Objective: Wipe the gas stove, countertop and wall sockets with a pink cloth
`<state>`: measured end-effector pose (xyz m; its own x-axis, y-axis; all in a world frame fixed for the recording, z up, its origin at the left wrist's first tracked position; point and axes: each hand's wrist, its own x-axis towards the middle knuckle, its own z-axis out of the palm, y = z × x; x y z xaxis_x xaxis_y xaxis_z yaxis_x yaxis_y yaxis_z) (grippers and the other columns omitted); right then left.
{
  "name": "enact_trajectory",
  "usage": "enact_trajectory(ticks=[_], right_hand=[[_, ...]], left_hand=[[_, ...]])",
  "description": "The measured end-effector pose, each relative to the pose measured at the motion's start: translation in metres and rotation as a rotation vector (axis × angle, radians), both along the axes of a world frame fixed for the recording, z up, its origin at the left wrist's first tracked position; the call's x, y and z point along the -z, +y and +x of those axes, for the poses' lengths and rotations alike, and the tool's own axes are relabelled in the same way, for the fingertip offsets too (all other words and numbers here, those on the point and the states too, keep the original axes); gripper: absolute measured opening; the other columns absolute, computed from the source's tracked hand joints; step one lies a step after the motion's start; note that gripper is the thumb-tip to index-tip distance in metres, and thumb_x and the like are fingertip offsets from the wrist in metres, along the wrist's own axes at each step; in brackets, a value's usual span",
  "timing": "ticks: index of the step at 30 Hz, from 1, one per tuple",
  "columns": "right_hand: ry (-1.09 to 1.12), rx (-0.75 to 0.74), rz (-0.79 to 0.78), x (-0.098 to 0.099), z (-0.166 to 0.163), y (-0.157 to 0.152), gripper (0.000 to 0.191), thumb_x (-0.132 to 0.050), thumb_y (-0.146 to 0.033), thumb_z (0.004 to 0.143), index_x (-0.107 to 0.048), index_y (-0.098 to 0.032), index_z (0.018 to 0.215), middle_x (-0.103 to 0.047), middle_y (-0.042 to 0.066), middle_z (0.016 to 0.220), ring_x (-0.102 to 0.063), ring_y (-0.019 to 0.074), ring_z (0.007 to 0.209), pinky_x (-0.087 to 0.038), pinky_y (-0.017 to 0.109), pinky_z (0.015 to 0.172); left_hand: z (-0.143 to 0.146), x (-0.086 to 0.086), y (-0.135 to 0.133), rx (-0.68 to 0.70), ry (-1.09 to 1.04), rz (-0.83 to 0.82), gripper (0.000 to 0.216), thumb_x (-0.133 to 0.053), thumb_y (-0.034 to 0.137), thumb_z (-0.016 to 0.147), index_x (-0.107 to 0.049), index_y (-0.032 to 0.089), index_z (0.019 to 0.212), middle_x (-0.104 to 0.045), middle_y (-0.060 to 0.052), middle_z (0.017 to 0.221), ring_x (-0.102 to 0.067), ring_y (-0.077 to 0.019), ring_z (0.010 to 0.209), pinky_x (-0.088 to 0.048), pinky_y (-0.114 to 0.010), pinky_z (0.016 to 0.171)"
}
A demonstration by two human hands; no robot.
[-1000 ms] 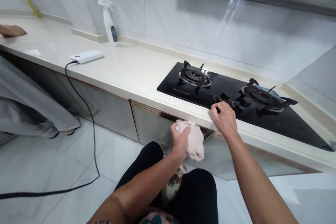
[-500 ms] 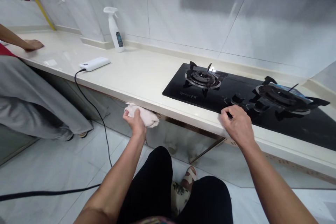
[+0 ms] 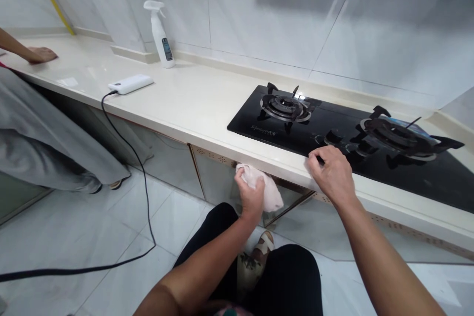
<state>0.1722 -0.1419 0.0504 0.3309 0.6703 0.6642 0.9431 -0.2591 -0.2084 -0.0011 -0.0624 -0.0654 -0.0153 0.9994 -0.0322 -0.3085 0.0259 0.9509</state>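
My left hand (image 3: 252, 196) grips a pale pink cloth (image 3: 267, 191), folded and bunched, just below the front edge of the countertop (image 3: 192, 108). The cloth lies against the upper part of the cabinet front (image 3: 218, 173), near a perforated strip. Curled at the counter's front edge, my right hand (image 3: 333, 172) rests beside the black gas stove (image 3: 274, 133). Its thumb and index finger come together, and I make out nothing between them. The stove's knobs (image 3: 334, 137) sit just behind that hand.
A white spray bottle (image 3: 162, 42) stands by the tiled wall. Left of the stove lies a white power bank (image 3: 131, 84), its black cable (image 3: 148, 197) hanging to the floor. Another person's hand (image 3: 43, 54) rests on the counter's far left.
My left hand has moved right along the underside of the counter edge with the cloth, from left of the stove to below it. My right hand stays in nearly the same place.
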Motion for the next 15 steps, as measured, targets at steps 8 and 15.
enact_trajectory(ticks=[8, 15], right_hand=[[0.060, 0.014, 0.012, 0.000, 0.003, 0.003, 0.016, -0.052, -0.026, 0.092, -0.064, -0.022, 0.081, -0.069, 0.007, 0.093, -0.061, 0.0235, 0.095, -0.043, 0.037, 0.088], [0.096, -0.004, 0.027, 0.001, 0.001, 0.005, 0.017, -0.051, -0.024, 0.093, -0.063, -0.022, 0.081, -0.069, 0.006, 0.091, -0.061, 0.0219, 0.094, -0.042, 0.035, 0.088]], left_hand=[[0.012, -0.010, -0.042, 0.632, 0.159, 0.077, 0.040, -0.070, 0.012, 0.076, -0.057, 0.022, 0.113, -0.068, -0.004, 0.108, -0.067, -0.0206, 0.103, -0.052, -0.034, 0.100], [-0.037, -0.045, -0.018, 0.771, 0.145, 0.125, 0.039, -0.073, 0.025, 0.071, -0.061, 0.022, 0.108, -0.071, -0.002, 0.106, -0.066, -0.0207, 0.097, -0.054, -0.032, 0.090]])
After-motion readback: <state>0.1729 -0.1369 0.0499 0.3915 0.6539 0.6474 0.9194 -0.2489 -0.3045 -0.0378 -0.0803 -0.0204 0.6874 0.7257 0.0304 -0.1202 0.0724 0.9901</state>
